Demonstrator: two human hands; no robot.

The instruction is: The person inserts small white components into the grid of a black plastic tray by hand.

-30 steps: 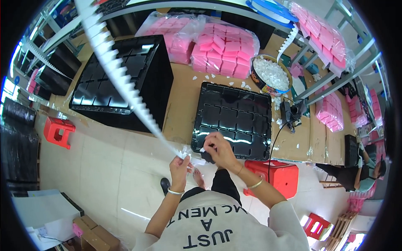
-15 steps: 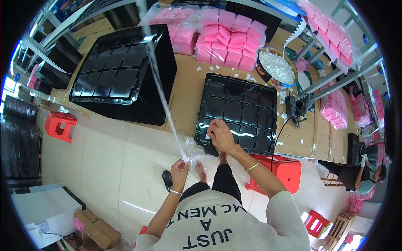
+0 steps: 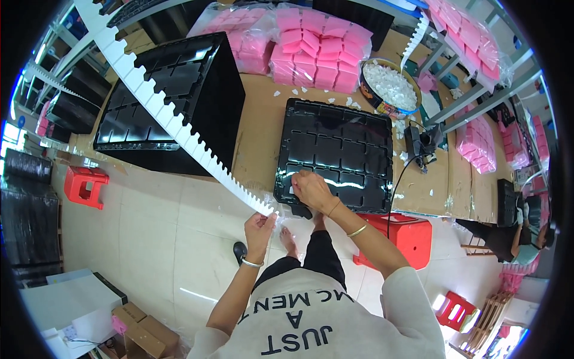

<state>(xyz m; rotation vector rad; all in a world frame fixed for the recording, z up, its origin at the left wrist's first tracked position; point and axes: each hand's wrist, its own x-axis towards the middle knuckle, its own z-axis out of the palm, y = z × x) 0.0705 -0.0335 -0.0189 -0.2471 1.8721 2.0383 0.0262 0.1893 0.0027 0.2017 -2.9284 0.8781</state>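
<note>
My left hand (image 3: 260, 232) pinches the lower end of a long white strip (image 3: 170, 119) with a row of teeth along one edge. The strip slants up to the far left, passing in front of a tall block of black moulded trays (image 3: 230, 102). A lower black tray (image 3: 338, 140) with a grid of compartments lies on the table at the centre. Over its near left corner my right hand (image 3: 313, 191) is closed, fingers curled. A small white piece shows at those fingertips; most of it is hidden.
Bagged pink foam blocks (image 3: 317, 54) stand at the back, beside a round tub (image 3: 391, 90) of white bits. A black adapter with cable (image 3: 414, 143) lies right of the tray. Red stools (image 3: 403, 239) stand below the table and at left (image 3: 85, 186). Another person works far right.
The white strip has turned from edge-on to showing its toothed face, and its upper part has swung left. My left hand has moved slightly up. My right hand stays at the tray corner.
</note>
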